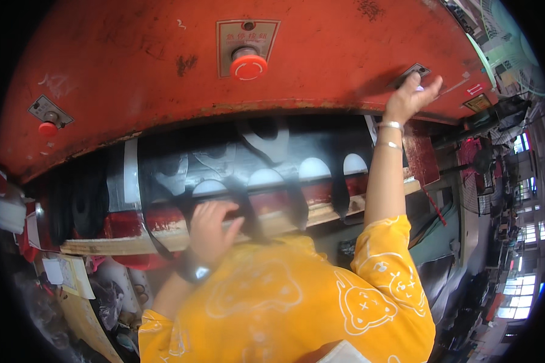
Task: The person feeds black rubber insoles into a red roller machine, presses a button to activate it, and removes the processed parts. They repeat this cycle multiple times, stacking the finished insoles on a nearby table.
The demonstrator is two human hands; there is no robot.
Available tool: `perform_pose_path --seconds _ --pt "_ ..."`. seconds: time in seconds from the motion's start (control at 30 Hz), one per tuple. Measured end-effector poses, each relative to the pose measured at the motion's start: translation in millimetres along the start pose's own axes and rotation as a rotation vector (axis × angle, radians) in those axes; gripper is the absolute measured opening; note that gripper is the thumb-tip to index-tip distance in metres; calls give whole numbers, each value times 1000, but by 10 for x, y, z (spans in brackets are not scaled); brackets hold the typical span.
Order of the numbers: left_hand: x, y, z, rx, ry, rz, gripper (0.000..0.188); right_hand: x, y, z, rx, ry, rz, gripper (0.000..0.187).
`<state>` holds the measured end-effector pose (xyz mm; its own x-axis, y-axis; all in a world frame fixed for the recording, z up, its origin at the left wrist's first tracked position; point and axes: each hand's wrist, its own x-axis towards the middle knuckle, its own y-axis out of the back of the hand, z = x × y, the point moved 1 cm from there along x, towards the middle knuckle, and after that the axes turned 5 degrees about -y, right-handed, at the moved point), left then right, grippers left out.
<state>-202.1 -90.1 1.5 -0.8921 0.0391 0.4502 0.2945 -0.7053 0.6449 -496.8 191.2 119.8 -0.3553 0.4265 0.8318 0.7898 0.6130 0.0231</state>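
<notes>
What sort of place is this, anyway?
Probably a factory workshop: there's a big red machine with red push buttons, black material below it, and a green fan at the upper right.

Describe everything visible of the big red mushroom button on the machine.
The red mushroom button has a broad rounded head, plastic-looking, with white curved arrows. Its metallic-looking collar rises from a pale, red-bordered plate on the scuffed red-orange panel. It juts out; neither the left hand nor the right hand touches it. Whether it's pressed, I can't tell.
</notes>
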Motion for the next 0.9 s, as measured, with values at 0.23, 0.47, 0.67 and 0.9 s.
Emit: perform_pose_path --seconds 0.23,0.47,0.67,0.9 --pt "462 20 -287 38 87 23 20 -147 265 170 304 -214 -257 68" --pt "593 53 -111 152 140 -1 25 -1069 964 -341 -14 49 -1314 36" --pt "551 -18 -43 156 211 30 30 -1260 1063 -461 -211 337 -1495 46" --pt "539 -68 -3 187 211 47 34 -1300 1130 -506 -254 396 -1428 46"
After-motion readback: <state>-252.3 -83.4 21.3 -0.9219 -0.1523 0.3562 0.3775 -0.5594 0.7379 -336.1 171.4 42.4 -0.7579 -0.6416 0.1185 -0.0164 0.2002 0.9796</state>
